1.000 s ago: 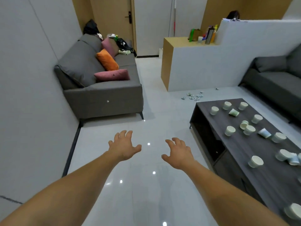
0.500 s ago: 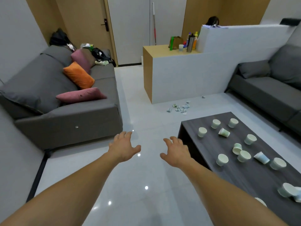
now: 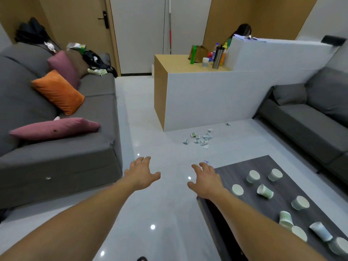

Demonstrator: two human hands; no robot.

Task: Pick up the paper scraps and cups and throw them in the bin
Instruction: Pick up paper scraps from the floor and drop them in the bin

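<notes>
At table (image 3: 301, 185) near end, cups (image 3: 339, 247) cut off, scraps (image 3: 200, 138) seemingly crumpled

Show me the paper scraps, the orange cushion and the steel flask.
paper scraps (image 3: 206, 137), head view, a scrap in the floor pile.
orange cushion (image 3: 58, 92), head view, centre of its face.
steel flask (image 3: 217, 58), head view, its body.

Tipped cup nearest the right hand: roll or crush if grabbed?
The tipped cup lies on its side on the smooth table, so a nudge would probably roll it. It looks like thin paper: likely light, easily crushed.
</notes>
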